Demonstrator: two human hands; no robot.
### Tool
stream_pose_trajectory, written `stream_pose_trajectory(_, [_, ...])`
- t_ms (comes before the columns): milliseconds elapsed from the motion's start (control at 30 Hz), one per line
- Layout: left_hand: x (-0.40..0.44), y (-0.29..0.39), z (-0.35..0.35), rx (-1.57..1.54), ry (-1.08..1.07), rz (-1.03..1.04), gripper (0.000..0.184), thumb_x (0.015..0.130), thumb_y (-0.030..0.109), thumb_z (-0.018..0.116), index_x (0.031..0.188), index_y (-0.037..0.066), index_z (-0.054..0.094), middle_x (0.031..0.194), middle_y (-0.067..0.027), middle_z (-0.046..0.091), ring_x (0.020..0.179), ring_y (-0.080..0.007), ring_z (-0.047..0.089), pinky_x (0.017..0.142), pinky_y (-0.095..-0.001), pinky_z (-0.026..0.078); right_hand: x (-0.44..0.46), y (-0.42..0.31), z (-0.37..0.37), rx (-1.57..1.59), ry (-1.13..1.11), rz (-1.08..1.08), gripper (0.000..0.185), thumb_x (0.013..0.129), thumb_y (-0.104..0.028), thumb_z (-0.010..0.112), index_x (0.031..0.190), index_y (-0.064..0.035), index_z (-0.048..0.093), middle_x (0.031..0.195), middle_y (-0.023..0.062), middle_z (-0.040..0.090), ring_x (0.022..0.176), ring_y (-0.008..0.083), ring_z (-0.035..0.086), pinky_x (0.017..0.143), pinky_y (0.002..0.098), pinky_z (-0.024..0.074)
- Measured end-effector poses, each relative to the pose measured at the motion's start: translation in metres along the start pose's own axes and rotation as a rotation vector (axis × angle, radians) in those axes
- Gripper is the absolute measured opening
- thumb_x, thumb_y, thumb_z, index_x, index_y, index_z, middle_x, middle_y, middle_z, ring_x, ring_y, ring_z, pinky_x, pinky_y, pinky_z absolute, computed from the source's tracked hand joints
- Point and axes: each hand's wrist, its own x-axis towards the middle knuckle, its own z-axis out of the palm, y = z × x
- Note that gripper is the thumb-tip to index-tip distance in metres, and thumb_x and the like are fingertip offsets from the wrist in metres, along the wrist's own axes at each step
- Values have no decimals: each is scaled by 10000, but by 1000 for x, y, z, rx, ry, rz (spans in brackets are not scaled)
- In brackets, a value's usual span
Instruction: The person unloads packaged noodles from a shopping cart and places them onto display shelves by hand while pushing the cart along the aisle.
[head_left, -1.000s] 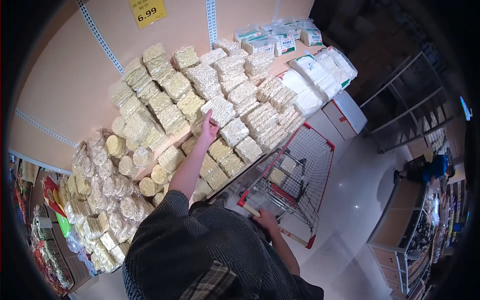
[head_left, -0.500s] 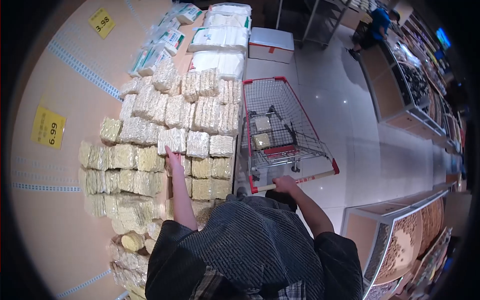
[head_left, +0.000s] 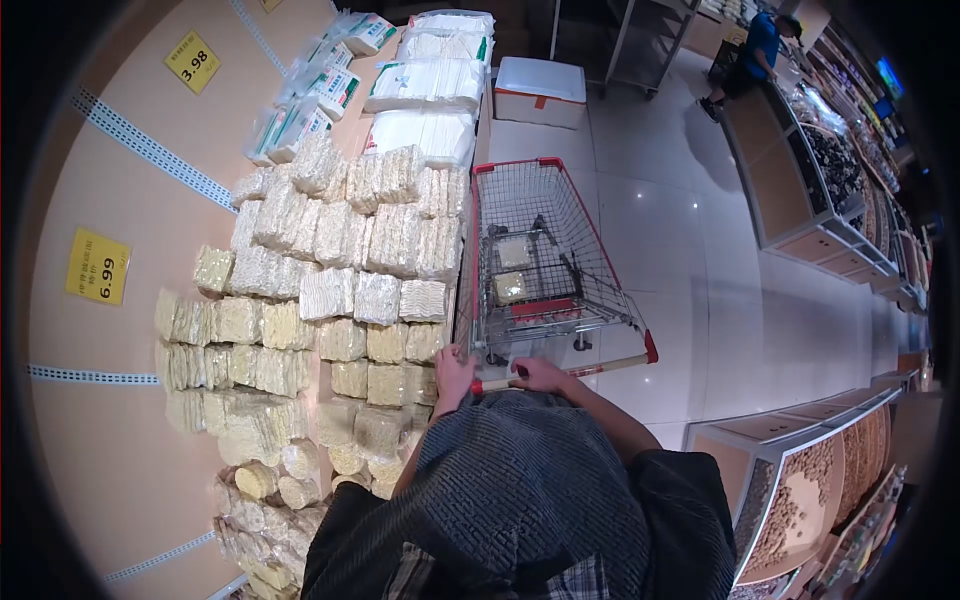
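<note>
Head view: my right hand (head_left: 540,375) is curled over the pale, straight push handle (head_left: 610,364) with red end caps, while my left hand (head_left: 455,374) is raised just beside that handle's left end, and I cannot tell whether its fingers are pressed together or touching anything. The handle belongs to a grey wire-mesh shopping cart with a red rim (head_left: 520,163), standing right in front of me; low down in it lie a whitish pack (head_left: 514,249) and, nearer me, a yellowish pack (head_left: 510,288). Along its left side runs a display of crinkled, cream-coloured blocks in clear plastic (head_left: 395,238), with white plastic-wrapped bundles (head_left: 420,137) at its far end and yellow paper price signs (head_left: 98,266) on the wall. Beyond the cart sits a white box with an orange band (head_left: 540,92), and farther right a person in a blue top (head_left: 762,50) stands by another counter
</note>
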Motion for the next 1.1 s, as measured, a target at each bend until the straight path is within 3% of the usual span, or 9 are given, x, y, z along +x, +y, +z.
stream_pose_trajectory(100, [-24,18,33,163,-114,-263,789,772,379,831,1375,29,462,1310,-221,568,1198,-414,601,1009,-486,485,-28,1,-36,400,380,-27,320,907,-306,758,1039,-42,634,954,102,681,876,249,663,806,416,517])
stream_pose_trajectory(267, [-13,58,27,226,-96,-446,641,791,359,788,1272,52,495,1191,-225,675,1112,-446,665,934,-523,538,-99,68,-145,-453,1223,268,413,845,-162,727,1210,-40,576,1083,136,619,1118,353,587,886,485,482])
stream_pose_trajectory(367, [-13,67,37,321,2,-498,533,813,304,763,1224,62,525,1078,-212,722,1032,-440,702,878,-534,559,-126,147,-164,-409,1058,843,316,972,-283,628,1167,-35,613,1067,196,645,1129,398,612,913,573,497])
stream_pose_trajectory(467, [-20,76,38,397,33,-512,449,818,241,728,1197,72,556,1034,-214,730,980,-423,720,838,-542,565,-138,240,-135,-128,651,720,358,1069,-392,488,1135,-60,602,995,237,696,1050,424,676,880,586,531])
stream_pose_trajectory(567, [-19,77,40,390,58,-535,424,807,199,720,1183,77,568,1013,-212,731,960,-423,723,824,-542,566,-145,155,-152,-292,556,773,414,1104,-445,398,1069,-76,583,929,233,725,918,443,710,796,567,548])
stream_pose_trajectory(800, [-59,71,53,385,167,-587,318,805,194,716,1091,73,650,1013,-202,742,943,-412,725,824,-518,563,-176,211,-118,-238,603,551,279,1062,-335,502,1064,-57,531,894,215,699,812,444,712,673,572,542])
stream_pose_trajectory(933, [-77,73,64,350,251,-734,305,831,274,670,1046,65,730,1048,-193,749,949,-407,726,839,-515,560,-179,218,-141,287,287,997,259,937,-245,562,1016,-1,600,829,197,659,762,362,731,512,507,545])
stream_pose_trajectory(1033, [-96,65,74,424,256,-760,300,853,305,649,1018,75,746,986,-175,755,921,-398,728,822,-509,560,-190,335,-88,118,260,737,333,921,-306,583,998,-8,711,1000,244,727,862,400,744,768,484,610])
stream_pose_trajectory(1100, [-108,37,92,461,333,-680,267,862,304,650,972,82,753,917,-162,753,875,-378,728,780,-506,551,-186,176,-122,-185,538,1025,349,906,-301,575,934,3,744,995,243,744,947,434,731,844,531,584])
